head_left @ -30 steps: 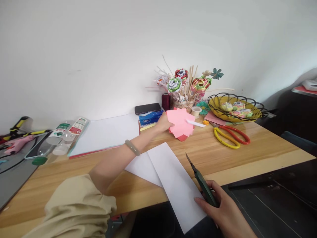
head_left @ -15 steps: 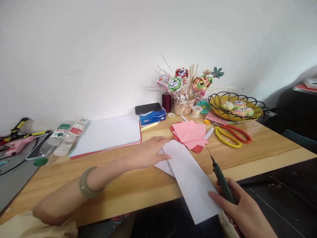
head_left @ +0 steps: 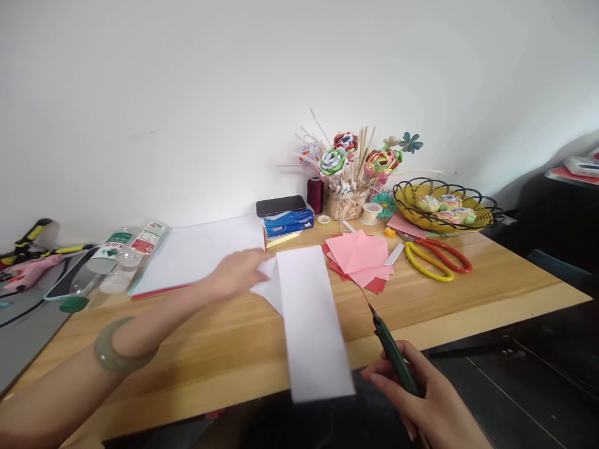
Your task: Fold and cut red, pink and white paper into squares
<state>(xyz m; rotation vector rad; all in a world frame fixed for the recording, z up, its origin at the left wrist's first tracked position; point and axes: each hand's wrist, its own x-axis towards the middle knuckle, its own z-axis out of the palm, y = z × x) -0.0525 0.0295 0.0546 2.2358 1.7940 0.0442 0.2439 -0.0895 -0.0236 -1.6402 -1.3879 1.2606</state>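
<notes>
My left hand [head_left: 239, 272] pinches the far left corner of a long white paper sheet [head_left: 311, 321], which lies across the wooden table [head_left: 196, 349] and hangs over its near edge. A green bangle sits on that wrist. My right hand [head_left: 423, 399] is at the lower right, closed around dark green scissors [head_left: 390, 352] whose shut blades point up toward the paper's right side. A stack of pink paper squares [head_left: 360, 255] lies just beyond the white sheet.
Yellow-and-red scissors [head_left: 435, 259] lie right of the pink squares. A yellow wire basket [head_left: 442, 206], a holder of paper flowers [head_left: 349, 168], a phone on a tissue pack [head_left: 283, 215], white sheets [head_left: 201, 249], and bottles [head_left: 126, 246] line the back.
My left hand let go of the pink squares, came back to the white sheet and swung it straighter toward me. My right hand with the scissors shifted slightly left.
</notes>
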